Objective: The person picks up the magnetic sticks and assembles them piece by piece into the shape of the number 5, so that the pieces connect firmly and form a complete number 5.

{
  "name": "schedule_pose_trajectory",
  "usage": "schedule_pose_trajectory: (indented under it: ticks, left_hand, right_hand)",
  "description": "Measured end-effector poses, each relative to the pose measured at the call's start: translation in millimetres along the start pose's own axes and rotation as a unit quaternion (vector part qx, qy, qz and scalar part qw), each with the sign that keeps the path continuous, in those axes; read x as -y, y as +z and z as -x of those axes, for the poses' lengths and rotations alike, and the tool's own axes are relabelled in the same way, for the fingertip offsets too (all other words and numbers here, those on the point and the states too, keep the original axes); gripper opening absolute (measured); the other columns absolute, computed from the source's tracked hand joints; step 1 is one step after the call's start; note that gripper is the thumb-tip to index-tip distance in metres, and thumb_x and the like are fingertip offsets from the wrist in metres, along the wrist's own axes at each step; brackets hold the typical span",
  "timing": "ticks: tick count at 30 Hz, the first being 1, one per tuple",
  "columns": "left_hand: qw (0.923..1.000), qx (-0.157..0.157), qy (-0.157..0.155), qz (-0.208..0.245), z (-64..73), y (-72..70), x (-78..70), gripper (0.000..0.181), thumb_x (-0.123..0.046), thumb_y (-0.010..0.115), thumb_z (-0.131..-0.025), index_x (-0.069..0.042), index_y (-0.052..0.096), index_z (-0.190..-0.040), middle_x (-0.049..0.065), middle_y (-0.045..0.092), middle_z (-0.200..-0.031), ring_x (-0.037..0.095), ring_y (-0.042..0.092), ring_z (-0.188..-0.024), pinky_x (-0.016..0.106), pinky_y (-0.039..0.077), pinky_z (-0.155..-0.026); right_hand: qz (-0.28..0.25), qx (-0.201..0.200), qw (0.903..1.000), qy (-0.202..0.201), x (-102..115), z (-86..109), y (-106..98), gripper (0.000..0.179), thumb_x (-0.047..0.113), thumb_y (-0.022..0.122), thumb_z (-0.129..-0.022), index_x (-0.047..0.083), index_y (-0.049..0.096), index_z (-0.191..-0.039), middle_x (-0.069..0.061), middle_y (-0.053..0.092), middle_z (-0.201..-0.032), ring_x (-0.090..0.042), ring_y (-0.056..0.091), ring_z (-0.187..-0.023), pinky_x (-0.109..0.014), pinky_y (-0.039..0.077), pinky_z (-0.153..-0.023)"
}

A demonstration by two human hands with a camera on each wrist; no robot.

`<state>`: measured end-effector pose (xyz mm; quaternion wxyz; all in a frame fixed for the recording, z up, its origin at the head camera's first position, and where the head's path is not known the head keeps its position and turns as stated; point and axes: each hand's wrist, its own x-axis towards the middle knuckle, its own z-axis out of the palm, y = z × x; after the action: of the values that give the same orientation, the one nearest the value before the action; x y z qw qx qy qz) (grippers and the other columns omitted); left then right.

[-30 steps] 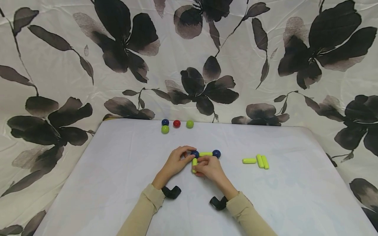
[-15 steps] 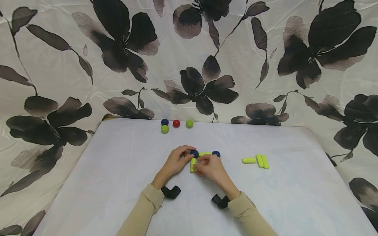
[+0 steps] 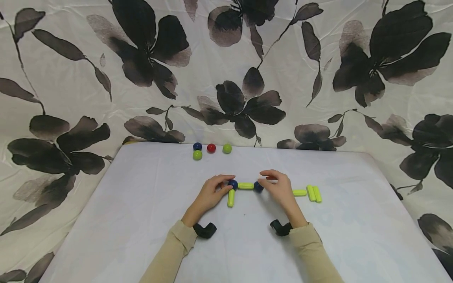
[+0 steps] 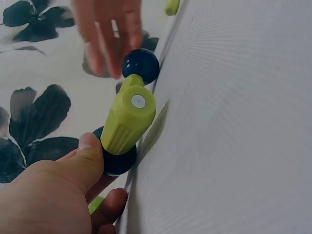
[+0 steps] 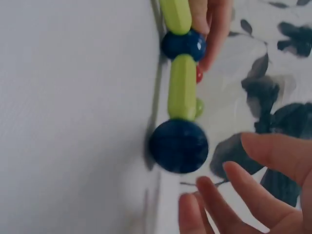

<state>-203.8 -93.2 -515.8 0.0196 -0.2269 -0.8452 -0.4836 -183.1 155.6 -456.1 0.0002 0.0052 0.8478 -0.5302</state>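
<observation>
Centrally, left blue ball (image 3: 232,184): a glossy corner piece at the middle of the white table (image 3: 106,220), with two yellow-green rods meeting it.
Linking rod (image 3: 245,186): runs sideways from that ball to the right blue ball (image 3: 258,187), touching both.
Near rod (image 3: 231,199): points from the left blue ball toward the person, making an L; its free end shows a pale round disc in the left wrist view.
Left hand (image 3: 211,193): pinches the left blue ball between thumb and fingers.
Right hand (image 3: 282,191): fingers parted and loosely bent, just beside the right blue ball — the right wrist view shows a gap between them.
Loose rods, right: a sideways rod (image 3: 299,193), partly covered by the right hand, then two slanted rods (image 3: 311,193) side by side.
Far edge: a dark blue ball (image 3: 197,146) with a green ball (image 3: 197,155) just in front, then a red ball (image 3: 211,148) and another green ball (image 3: 227,148).
Backdrop (image 3: 198,84): pale cloth printed with dark flowers.
</observation>
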Motion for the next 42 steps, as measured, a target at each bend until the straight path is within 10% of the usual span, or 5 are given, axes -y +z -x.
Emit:
schedule_pose_trajectory:
  ticks: [10,42]
  left_hand:
    - [1.0,0.001,-0.007,-0.002,-1.2,0.8,0.4,0.031,-0.021,0.068,-0.096,-0.015,0.069,-0.127,-0.004,0.067,-0.109,0.014,0.053,-0.085,0.031,0.045,-0.075]
    - [0.9997,-0.016,-0.017,-0.007,0.0,2.0,-3.9,0.03,-0.02,0.068,-0.096,-0.018,0.07,-0.126,-0.005,0.068,-0.111,0.013,0.052,-0.085,0.029,0.044,-0.074]
  right_hand:
    - [-0.074,0.082,0.9924,0.054,-25.3,-8.3,-6.1,0.035,0.003,0.073,-0.087,0.0,0.067,-0.121,-0.016,0.067,-0.118,-0.02,0.064,-0.102,-0.025,0.05,-0.08]
    - [-0.094,0.091,0.9891,0.069,-23.8,-2.9,-9.1,0.039,0.005,0.074,-0.088,-0.002,0.065,-0.125,-0.012,0.065,-0.105,-0.018,0.054,-0.093,-0.027,0.04,-0.073]
